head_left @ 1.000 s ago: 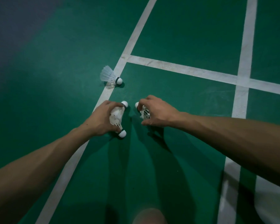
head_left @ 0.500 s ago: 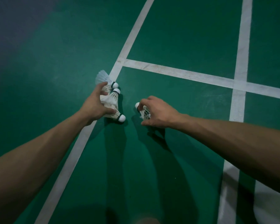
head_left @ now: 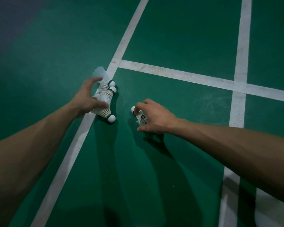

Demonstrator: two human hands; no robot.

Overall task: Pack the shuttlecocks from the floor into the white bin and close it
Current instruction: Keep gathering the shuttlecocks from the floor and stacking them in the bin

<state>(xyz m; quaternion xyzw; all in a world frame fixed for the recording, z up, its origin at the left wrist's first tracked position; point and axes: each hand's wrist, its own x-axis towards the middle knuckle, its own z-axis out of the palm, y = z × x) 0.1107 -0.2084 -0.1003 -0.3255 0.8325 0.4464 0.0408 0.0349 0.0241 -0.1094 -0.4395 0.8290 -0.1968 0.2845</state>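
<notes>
Head camera shows the left hand (head_left: 87,102) clasping two shuttlecocks (head_left: 107,95), corks pointing right, its forefinger stretched over a third shuttlecock (head_left: 100,74) (blurred, beside the white line (head_left: 126,40)) on the green floor (head_left: 170,38). Just right of them, the right hand (head_left: 156,117) pinches another shuttlecock (head_left: 142,118), cork up-left, its frayed feathers under the palm.

The court floor (head_left: 179,38) is green and matt, finely grained, with faint whitish scuffs. The court lines (head_left: 175,73) are matt white paint, worn and patchy, with a woven texture showing. The clustered shuttlecocks (head_left: 105,95) have white feather skirts, ribbed quills and smooth, dark-banded white heads. The lone shuttlecock (head_left: 142,117) has frayed, ragged feathers.
</notes>
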